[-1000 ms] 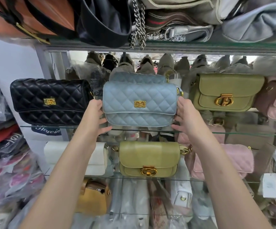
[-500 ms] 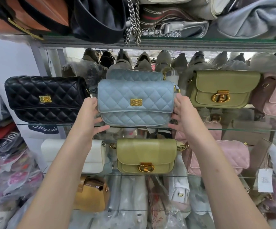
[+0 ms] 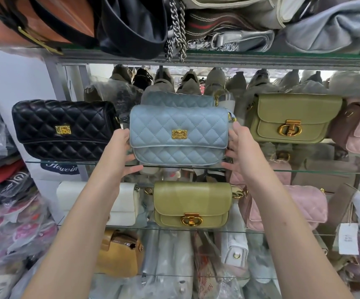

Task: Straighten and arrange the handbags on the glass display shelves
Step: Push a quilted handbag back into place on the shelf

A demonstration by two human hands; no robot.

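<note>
Blue bag [image 3: 179, 134] between open grips
Left hand [image 3: 118, 152] and right hand [image 3: 242, 147] press its ends; black bag [image 3: 63, 130] at 9 o'clock.

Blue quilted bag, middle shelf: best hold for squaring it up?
Its two short ends, one hand from each side, as left hand and right hand press it now. The blue quilted bag stands upright and wide; end pressure likely turns it without denting its front.

Two blue quilted bags [image 3: 179, 134], two olive bags [image 3: 291, 117], one black quilted bag [image 3: 62, 130].
</note>
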